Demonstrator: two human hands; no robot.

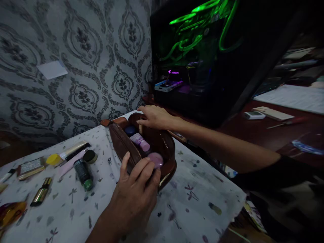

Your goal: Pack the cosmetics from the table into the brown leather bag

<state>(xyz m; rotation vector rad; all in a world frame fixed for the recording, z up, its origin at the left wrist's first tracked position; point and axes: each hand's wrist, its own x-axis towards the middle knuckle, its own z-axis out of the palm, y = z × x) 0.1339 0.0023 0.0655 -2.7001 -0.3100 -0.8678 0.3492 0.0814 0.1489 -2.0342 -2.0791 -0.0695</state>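
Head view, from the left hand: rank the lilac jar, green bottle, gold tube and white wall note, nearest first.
1. lilac jar, in the pouch, touched by the left hand.
2. green bottle, on the cloth to the hand's left.
3. gold tube, farther left.
4. white note, up on the wall.

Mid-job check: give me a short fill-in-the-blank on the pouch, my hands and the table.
1. The open pouch is ____ in colour.
2. The left hand rests at the pouch's ____ end, fingers on a lilac round item.
3. The right hand rests on its ____ end.
4. The dark bottle lying on the cloth has a ____ cap.
Missing words: brown; near; far; green.
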